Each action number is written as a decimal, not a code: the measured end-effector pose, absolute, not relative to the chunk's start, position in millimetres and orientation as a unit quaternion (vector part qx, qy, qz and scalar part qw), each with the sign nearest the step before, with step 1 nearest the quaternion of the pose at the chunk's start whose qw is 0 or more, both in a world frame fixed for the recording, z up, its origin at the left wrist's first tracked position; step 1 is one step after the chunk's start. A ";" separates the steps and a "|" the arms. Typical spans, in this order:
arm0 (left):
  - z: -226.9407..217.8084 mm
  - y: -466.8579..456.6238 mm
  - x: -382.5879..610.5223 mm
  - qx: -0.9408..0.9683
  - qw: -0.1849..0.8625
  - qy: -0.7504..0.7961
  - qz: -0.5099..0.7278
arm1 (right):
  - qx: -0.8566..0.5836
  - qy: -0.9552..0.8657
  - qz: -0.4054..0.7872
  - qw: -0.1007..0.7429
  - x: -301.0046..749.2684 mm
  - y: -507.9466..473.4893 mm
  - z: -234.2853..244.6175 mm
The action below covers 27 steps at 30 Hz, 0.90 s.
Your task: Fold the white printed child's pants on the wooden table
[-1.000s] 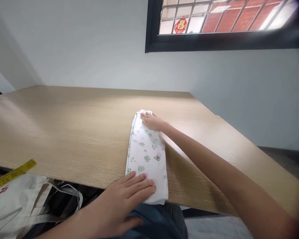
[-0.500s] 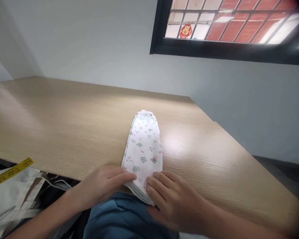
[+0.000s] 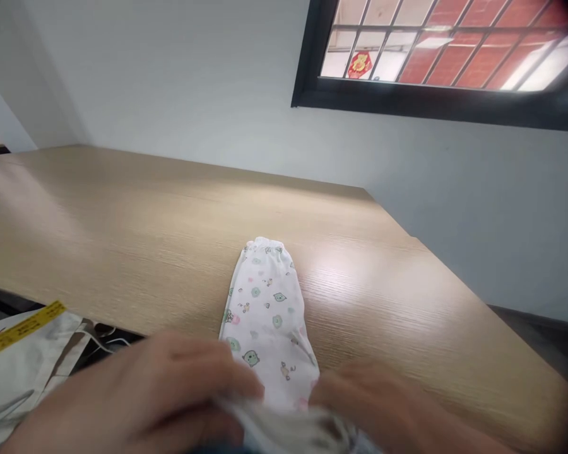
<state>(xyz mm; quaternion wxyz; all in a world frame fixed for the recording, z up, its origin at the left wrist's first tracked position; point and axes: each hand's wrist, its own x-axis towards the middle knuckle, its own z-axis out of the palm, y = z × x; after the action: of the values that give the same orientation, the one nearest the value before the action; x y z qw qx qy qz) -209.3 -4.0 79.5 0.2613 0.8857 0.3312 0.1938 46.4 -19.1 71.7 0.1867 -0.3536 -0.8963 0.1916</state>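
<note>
A white cloth garment point(image 3: 269, 315), printed with small green, pink and yellow animals, lies lengthwise on the table. Its far end is gathered like an elastic cuff. My left hand point(image 3: 170, 391) pinches the garment's near left edge between thumb and fingers. On the near right edge, my right hand point(image 3: 378, 403) is closed, blurred by motion. Between the hands the near end is lifted and curled back, and it is smeared too. Its lowest part runs out of the picture.
The wooden table point(image 3: 137, 233) reaches back to a pale wall point(image 3: 180, 82). A barred window point(image 3: 435, 50) is at the upper right. At the lower left, beyond the table's front edge, are a pale bag point(image 3: 23, 372) and a yellow printed strip point(image 3: 23, 328).
The garment has slid toward me. Its near end, flat under my hands before, is now raised between them. Both hands have come closer and lower in view.
</note>
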 end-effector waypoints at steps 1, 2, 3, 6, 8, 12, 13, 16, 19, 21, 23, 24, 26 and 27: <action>83.1 8.0 -207.5 0.876 0.248 0.353 0.213 | -0.378 -0.880 0.209 0.199 46.7 -7.4 74.1; 86.8 24.0 -204.2 0.867 0.232 0.375 0.231 | -0.399 -0.865 0.219 0.210 47.0 8.9 76.5; 89.9 43.4 -199.5 0.860 0.218 0.393 0.243 | -0.417 -0.852 0.221 0.225 47.1 28.9 78.3; 91.0 110.4 -180.8 0.854 0.182 0.428 0.234 | -0.501 -0.817 0.160 0.236 46.4 99.2 76.0; 81.7 151.1 -170.0 0.849 0.177 0.452 0.207 | -0.551 -0.786 0.181 0.214 45.3 140.6 67.5; 52.2 193.2 -164.1 0.850 0.166 0.471 0.165 | -0.580 -0.775 0.200 0.151 43.6 178.3 47.3; 46.9 193.6 -165.1 0.850 0.159 0.475 0.164 | -0.585 -0.775 0.187 0.151 43.8 177.4 44.0; 42.0 173.9 -168.2 0.846 0.131 0.479 0.195 | -0.553 -0.804 0.092 0.199 45.9 157.3 38.8; 46.8 137.6 -165.7 0.865 0.194 0.414 0.207 | -0.390 -0.895 0.047 0.210 46.8 124.7 35.6; 46.6 117.2 -159.9 0.885 0.296 0.317 0.171 | -0.291 -0.941 0.087 0.151 45.0 103.4 32.6; 40.1 108.8 -152.0 0.900 0.349 0.235 0.113 | -0.261 -0.955 0.107 0.096 41.8 86.0 29.2; 34.9 110.5 -147.7 0.914 0.330 0.218 0.087 | -0.262 -0.956 0.105 0.085 40.0 79.0 27.7; 23.3 125.4 -139.4 0.944 0.241 0.218 0.055 | -0.268 -0.955 0.100 0.082 37.3 67.7 25.6; 18.0 137.4 -135.7 0.953 0.194 0.228 0.050 | -0.270 -0.954 0.104 0.084 36.5 62.7 25.2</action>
<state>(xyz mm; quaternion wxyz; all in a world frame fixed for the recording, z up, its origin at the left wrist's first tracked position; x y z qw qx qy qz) -135.7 137.4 18.0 0.1939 0.9529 0.2279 0.0496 36.5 62.7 25.2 0.0845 -0.2695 -0.9536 0.1041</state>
